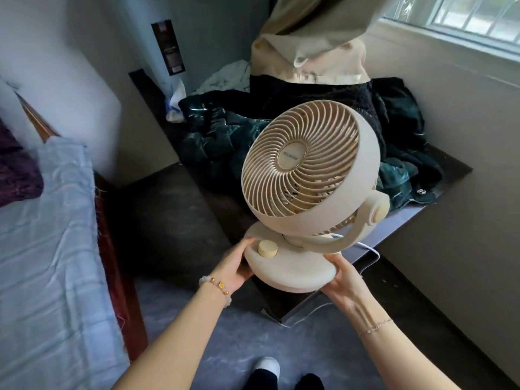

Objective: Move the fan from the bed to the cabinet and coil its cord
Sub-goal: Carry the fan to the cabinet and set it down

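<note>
A cream fan (306, 170) with a round spiral grille and a round base stands upright at the near corner of the low dark cabinet (180, 220). My left hand (235, 266) grips the left side of the base beside its knob. My right hand (342, 280) cups the base from the right and below. The fan's white cord (365, 246) trails from behind the base, over the cabinet's right edge and down its near edge toward the floor. The bed (47, 249) with a pale blue sheet lies at the left.
A heap of dark green and black clothing (295, 114) and a beige bundle (306, 60) cover the far part of the cabinet. A window is at the upper right. A narrow strip of grey floor (219, 333) runs between bed and cabinet, with my feet at the bottom.
</note>
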Available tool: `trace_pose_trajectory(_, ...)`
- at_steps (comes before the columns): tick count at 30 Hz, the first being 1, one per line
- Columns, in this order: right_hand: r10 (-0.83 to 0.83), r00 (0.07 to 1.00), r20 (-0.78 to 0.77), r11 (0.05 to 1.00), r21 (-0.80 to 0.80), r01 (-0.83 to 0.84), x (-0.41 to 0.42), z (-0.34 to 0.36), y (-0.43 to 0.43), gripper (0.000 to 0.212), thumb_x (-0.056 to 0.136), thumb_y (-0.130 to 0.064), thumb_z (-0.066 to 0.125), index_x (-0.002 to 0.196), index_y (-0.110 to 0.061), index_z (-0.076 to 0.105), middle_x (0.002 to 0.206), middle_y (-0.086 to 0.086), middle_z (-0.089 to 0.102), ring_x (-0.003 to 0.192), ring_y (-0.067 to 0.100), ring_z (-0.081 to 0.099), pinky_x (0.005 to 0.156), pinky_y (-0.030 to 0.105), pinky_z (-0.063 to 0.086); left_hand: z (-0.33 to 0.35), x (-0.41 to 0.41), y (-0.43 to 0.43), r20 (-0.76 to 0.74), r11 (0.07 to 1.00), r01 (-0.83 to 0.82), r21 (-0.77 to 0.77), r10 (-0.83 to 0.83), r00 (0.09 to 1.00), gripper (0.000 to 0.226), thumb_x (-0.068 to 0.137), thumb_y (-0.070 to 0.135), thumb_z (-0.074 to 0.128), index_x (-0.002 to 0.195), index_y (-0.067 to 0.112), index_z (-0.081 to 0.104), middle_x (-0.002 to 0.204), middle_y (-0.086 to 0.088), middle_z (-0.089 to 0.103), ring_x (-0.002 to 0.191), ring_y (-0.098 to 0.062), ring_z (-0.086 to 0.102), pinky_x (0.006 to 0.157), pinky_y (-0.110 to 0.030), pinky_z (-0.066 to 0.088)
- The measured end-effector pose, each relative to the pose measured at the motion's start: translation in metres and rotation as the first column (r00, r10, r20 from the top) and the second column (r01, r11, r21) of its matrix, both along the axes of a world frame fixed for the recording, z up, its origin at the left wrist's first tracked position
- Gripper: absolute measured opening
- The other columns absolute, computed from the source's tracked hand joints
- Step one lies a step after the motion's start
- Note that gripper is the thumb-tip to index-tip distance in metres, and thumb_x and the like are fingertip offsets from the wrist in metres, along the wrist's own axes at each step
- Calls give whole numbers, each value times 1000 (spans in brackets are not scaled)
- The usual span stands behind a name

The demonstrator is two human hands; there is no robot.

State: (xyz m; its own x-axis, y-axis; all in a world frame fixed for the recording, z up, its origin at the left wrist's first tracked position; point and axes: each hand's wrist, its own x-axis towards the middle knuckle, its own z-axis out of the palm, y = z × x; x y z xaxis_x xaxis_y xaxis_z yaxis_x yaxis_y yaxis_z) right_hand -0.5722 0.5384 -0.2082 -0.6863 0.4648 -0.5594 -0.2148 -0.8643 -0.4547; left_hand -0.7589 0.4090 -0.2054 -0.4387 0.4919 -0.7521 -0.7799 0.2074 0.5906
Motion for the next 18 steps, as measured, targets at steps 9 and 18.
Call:
trace_pose_trajectory(9,76,996,42,987,139,-81,-12,-9,3,55,77,-20,64,130,-11,53,118,13,68,104,27,67,75,40,59,-4,-22,10,-81,998,62,-9,-62,995,25,75,32,73,97,19,70,86,-5,77,87,-23,71,59,-30,58)
trace_pose_trajectory(18,15,910,415,937,311,-158,-18,-16,-5,23,88,2,50,109,-4,59,68,0,62,58,9,57,41,14,46,-4,-38,13,-365,991,44,-130,-89,927,23,88,23,59,108,13,67,99,-9,72,90,-21,66,64,-32,58)
